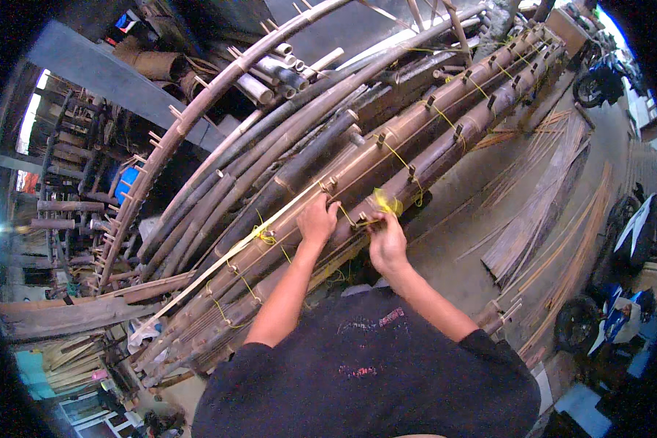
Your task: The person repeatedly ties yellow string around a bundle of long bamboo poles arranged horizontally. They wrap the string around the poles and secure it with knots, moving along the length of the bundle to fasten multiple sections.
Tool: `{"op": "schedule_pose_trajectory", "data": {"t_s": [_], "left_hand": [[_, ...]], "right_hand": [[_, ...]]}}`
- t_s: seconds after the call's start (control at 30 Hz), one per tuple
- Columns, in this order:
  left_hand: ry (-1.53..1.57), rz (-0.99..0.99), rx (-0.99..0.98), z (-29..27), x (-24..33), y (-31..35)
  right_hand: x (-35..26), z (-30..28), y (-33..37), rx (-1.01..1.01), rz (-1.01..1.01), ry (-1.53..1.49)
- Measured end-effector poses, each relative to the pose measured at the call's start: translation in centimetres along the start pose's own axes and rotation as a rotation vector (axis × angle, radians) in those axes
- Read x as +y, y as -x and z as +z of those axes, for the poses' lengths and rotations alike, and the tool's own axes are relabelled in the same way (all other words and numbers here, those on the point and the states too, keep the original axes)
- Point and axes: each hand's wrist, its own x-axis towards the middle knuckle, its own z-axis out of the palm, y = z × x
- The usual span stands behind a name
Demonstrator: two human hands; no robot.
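Two long bamboo poles lie side by side across the middle, a lighter far pole (398, 133) and a darker near pole (434, 159). Short dark pegs (458, 132) stick out of them, with yellow string (396, 152) stretched between. My right hand (388, 247) pinches a loose bunch of yellow string (387, 201) over the near pole. On the far pole my left hand (317, 219) has its fingers curled beside a peg; what is in them is hidden. A taut length of string runs between both hands. A pale thin strip (223, 261) lies along the far pole, reaching my left hand.
Beyond the poles are stacked bamboo culms (299, 142) and a curved pole with pegs (190, 113). Split slats (536, 204) lie on the floor at right, near parked motorcycles (598, 321). A wooden ladder-like frame (69, 168) stands at left.
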Motion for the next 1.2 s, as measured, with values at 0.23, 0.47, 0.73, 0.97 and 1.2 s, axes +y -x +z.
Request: {"op": "schedule_pose_trajectory", "data": {"t_s": [0.23, 0.47, 0.73, 0.97, 1.2], "left_hand": [[-0.038, -0.022, 0.08, 3.8, -3.3, 0.5], [0.097, 0.142, 0.146, 0.8, -0.6, -0.6], [0.13, 0.024, -0.127, -0.1, -1.8, -0.6], [0.292, 0.083, 0.105, -0.2, 0.4, -0.6], [0.364, 0.093, 0.439, -1.2, -1.6, -11.7]], "right_hand": [[-0.6, 10.2, 1.2, -1.074, -0.4, 0.97], [0.7, 16.2, -1.7, -1.531, -0.319, 2.02], [-1.0, 13.7, -11.5, -1.203, -0.208, 1.536], [-0.9, -2.9, -2.7, -1.382, -0.567, 1.519], [-1.4, -2.3, -1.8, -1.317, -0.516, 1.418]]}}
